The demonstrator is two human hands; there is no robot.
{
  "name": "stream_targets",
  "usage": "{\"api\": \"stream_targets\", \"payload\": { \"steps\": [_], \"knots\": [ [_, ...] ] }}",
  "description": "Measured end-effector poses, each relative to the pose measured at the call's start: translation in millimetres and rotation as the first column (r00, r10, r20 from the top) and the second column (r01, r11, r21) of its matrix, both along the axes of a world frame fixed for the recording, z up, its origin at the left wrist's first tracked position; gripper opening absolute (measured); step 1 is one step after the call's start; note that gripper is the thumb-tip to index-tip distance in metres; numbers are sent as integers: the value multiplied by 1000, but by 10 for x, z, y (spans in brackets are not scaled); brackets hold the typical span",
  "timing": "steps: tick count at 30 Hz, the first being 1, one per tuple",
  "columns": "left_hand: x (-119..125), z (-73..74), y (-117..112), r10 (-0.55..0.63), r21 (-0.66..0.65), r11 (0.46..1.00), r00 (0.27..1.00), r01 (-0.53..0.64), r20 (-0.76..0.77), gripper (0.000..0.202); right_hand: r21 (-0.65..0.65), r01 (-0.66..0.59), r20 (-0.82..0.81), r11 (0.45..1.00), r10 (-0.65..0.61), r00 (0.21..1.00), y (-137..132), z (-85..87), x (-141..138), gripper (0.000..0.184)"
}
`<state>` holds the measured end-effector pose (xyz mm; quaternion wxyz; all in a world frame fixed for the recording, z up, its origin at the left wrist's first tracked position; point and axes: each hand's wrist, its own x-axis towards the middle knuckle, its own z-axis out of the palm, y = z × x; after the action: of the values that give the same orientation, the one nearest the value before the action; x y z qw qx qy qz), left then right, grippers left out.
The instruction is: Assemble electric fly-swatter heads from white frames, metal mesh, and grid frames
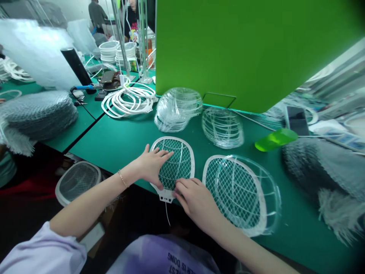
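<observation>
A white racket head [182,160] with a metal mesh lies at the table's front edge, and a thin white wire [167,215] hangs from its neck. Spread out over its left side is my left hand [152,167], fingers open, the thumb near the lower rim. My right hand [194,196] has its fingers curled and pinched on the lower right rim near the neck. To the right, a second white racket head [205,173] with mesh lies partly under a clear plastic grid frame [275,198].
Stacks of clear grid frames [178,110] [222,127] stand behind, beside white rings [128,101]. Grey mesh piles [40,114] [327,171] lie at both sides. A green cylinder [276,140] is at right. A green panel [228,49] rises behind the table. People [97,15] are in the background.
</observation>
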<state>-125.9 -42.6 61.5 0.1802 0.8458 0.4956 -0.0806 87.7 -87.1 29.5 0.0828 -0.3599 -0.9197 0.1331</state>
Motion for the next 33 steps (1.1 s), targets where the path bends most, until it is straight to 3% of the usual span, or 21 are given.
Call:
{"api": "stream_targets", "payload": {
  "steps": [8, 10, 12, 14, 16, 18, 20, 23, 29, 33],
  "knots": [
    [122, 10, -6, 34, -59, 998, 996, -38, -78, 124, -154, 24, 63, 988, -15, 998, 29, 129, -162, 12],
    [72, 4, -21, 30, -56, 998, 997, -35, -77, 125, -203, 56, -42, 978, -66, 997, 41, 193, -41, 6],
    [6, 23, -46, 21, -56, 998, 998, -24, -61, 128, -222, 179, -225, 959, -229, 947, 130, 240, 286, 7],
    [-21, 73, -73, 15, -27, 1000, 1000, -16, -20, 129, -199, 438, -358, 877, -481, 800, 309, 238, 795, 19],
    [54, 152, -91, 25, 80, 996, 998, -29, 54, 122, -133, 701, -352, 701, -695, 627, 544, 170, 1360, 28],
    [258, 237, -90, -8, 216, 976, 989, -25, 150, 103, -119, 803, -258, 584, -799, 543, 774, 46, 1821, 27],
    [553, 296, -58, -115, 290, 956, 970, 49, 214, 80, -200, 800, -193, 566, -823, 534, 952, -87, 2092, 23],
    [989, 309, 47, -246, 282, 943, 943, 178, 224, 62, -350, 734, -165, 582, -809, 563, 1101, -172, 2224, 24],
    [1446, 288, 330, -217, 320, 939, 937, 123, 276, 50, -612, 511, -210, 604, -747, 631, 1250, 83, 2301, 54],
    [1665, 155, 488, -227, 335, 932, 944, 138, 241, 45, -660, 417, -238, 625, -700, 673, 1357, 45, 2173, 50]
  ]
}}
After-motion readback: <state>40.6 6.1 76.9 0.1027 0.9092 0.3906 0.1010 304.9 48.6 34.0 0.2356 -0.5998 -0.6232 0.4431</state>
